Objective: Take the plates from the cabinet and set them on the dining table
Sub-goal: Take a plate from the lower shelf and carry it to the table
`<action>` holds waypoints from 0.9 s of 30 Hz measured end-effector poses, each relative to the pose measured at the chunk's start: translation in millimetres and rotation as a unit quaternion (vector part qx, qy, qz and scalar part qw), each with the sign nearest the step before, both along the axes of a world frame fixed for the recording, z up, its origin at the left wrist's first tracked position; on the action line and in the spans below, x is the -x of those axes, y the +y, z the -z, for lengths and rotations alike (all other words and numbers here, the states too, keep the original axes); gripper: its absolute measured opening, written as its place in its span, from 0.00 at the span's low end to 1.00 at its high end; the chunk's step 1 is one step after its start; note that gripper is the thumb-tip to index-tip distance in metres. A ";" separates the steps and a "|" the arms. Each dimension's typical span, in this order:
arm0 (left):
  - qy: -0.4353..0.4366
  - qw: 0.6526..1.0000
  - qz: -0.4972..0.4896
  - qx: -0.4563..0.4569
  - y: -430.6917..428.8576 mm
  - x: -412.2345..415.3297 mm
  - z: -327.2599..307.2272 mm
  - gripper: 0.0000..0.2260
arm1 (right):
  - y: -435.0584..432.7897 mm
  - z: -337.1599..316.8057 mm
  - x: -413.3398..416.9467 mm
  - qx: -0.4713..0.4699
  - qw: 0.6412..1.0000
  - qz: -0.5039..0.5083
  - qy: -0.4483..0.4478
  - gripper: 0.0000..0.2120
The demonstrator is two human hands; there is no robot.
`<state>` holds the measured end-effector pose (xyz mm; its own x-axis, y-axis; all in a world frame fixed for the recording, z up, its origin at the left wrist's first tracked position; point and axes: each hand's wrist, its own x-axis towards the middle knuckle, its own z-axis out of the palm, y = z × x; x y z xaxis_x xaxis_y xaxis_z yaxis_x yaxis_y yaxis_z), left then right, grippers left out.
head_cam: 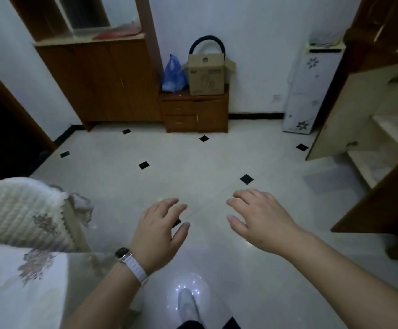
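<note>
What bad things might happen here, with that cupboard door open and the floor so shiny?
1. The cupboard door on the right stands open into the room; an arm might bump it.
2. The floor is glossy enough to mirror lights, so a shoe might slip.
3. The room looks dim, and the padded chair stands close on the left, easy to clip.
The left hand and right hand are empty, so nothing can drop yet.
</note>
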<state>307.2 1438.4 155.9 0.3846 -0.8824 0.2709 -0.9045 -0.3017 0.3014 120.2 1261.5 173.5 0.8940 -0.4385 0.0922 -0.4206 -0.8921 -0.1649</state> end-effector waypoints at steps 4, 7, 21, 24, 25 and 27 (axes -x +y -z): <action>0.012 0.999 0.042 0.005 -66.3 -35.7 18.8 0.20 | -41.5 6.8 -12.2 -0.012 0.998 0.059 0.009 0.20; 0.021 0.996 0.081 0.010 -122.9 -70.0 30.2 0.19 | -83.9 12.2 -36.8 -0.005 0.996 0.091 0.019 0.19; 0.039 0.979 0.200 -0.024 -327.2 -201.8 23.6 0.21 | -227.8 15.3 -135.2 -0.003 0.967 0.250 0.042 0.20; 0.046 0.970 0.237 -0.020 -361.5 -199.5 19.8 0.21 | -248.1 16.3 -132.7 -0.003 0.960 0.278 0.046 0.20; 0.046 0.967 0.248 -0.019 -373.3 -198.1 20.2 0.21 | -255.8 17.4 -130.2 -0.004 0.956 0.289 0.044 0.20; 0.048 0.962 0.267 -0.024 -397.7 -193.8 21.6 0.21 | -272.6 21.4 -122.8 -0.005 0.949 0.314 0.036 0.21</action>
